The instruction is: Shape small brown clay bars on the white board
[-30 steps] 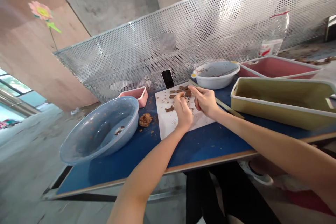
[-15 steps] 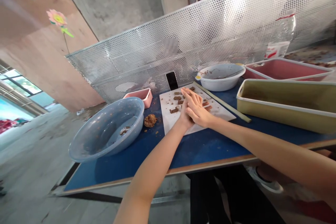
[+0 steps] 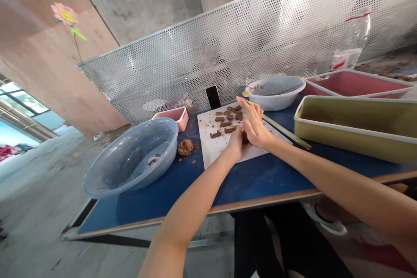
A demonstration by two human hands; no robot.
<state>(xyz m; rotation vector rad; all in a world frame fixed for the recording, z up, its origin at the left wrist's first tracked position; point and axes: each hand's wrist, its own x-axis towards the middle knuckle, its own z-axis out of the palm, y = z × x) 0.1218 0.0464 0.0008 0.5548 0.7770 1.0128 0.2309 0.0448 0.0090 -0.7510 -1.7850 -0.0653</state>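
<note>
Over the near part of a white cutting board [image 3: 215,150], my left hand [image 3: 235,142] and my right hand [image 3: 253,125] are pressed palm to palm, fingers stretched flat, with a brown lump [image 3: 244,135] squeezed between them. Several small brown pieces [image 3: 228,122] lie on the board's far half, just beyond my fingers. A rough brown ball [image 3: 185,147] sits on the blue table [image 3: 260,178] left of the board.
A large blue basin [image 3: 130,158] stands at the left, a small pink dish [image 3: 172,115] and a propped phone [image 3: 213,97] behind the board. A white bowl [image 3: 275,92], an olive tray [image 3: 355,128], a pink tray [image 3: 358,83] and a stick [image 3: 286,132] lie right. A perforated metal screen [image 3: 260,43] backs the table.
A second ago my fingers were pinching pieces on the board. They then came together flat, and the right palm has slid across the left with the lump between them.
</note>
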